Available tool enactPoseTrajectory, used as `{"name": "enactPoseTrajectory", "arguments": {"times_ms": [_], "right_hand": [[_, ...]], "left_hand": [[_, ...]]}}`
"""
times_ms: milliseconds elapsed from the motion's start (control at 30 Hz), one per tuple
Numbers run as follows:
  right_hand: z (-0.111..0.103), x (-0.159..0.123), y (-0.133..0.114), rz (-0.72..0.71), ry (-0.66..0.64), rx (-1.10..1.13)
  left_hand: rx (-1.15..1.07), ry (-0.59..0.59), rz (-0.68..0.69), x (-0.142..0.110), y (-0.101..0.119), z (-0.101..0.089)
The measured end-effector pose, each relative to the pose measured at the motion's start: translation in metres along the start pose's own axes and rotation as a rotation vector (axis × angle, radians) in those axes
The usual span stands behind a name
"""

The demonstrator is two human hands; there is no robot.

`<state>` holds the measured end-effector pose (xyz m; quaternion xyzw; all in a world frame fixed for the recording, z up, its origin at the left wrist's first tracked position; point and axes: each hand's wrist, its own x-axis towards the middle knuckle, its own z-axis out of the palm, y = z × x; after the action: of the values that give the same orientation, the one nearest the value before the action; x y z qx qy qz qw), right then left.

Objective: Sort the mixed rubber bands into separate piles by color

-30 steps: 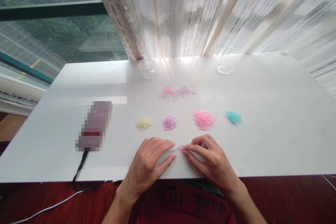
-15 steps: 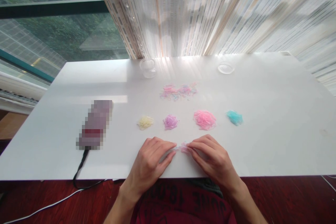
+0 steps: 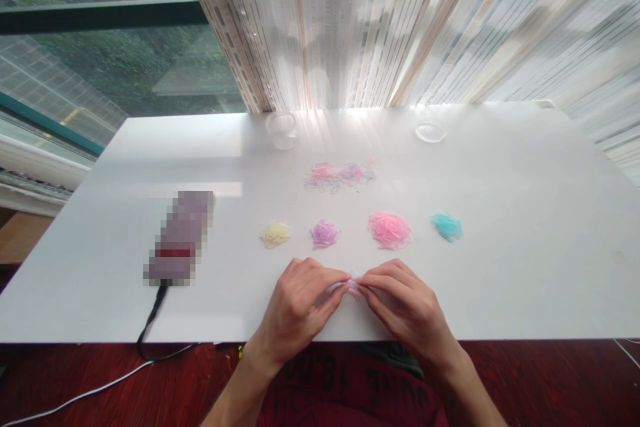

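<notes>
My left hand [image 3: 307, 297] and my right hand [image 3: 407, 297] meet near the table's front edge, fingertips almost touching. Both pinch at a small bunch of thin pink and purple strands [image 3: 353, 288], partly hidden by the fingers. Just beyond them lie sorted heaps of similar strands: a yellow heap [image 3: 275, 234], a purple heap [image 3: 325, 233], a larger pink heap [image 3: 390, 230] and a turquoise heap [image 3: 447, 227]. Further back, a mixed-colour pile [image 3: 340, 175] is spread loosely.
On the white table [image 3: 540, 247], a clear round tub [image 3: 283, 131] stands at the back, with a clear round lid [image 3: 431, 132] to its right. A blurred-out device [image 3: 180, 237] with a black cable [image 3: 153, 317] lies at left. A curtain [image 3: 340, 27] hangs behind.
My left hand has moved right, bringing its fingertips up to the strands by my right hand. The right hand has hardly moved, and the heaps stay as they were.
</notes>
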<state>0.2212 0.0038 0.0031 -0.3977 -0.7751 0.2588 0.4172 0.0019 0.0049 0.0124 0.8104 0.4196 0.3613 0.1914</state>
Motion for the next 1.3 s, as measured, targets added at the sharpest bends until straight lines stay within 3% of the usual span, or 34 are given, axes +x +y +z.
{"name": "enactPoseTrajectory", "arguments": {"times_ms": [1300], "right_hand": [[-0.0018, 0.0, 0.0004, 0.028, 0.007, -0.009]], "left_hand": [[-0.031, 0.045, -0.027, -0.0036, -0.0011, -0.0074]]}}
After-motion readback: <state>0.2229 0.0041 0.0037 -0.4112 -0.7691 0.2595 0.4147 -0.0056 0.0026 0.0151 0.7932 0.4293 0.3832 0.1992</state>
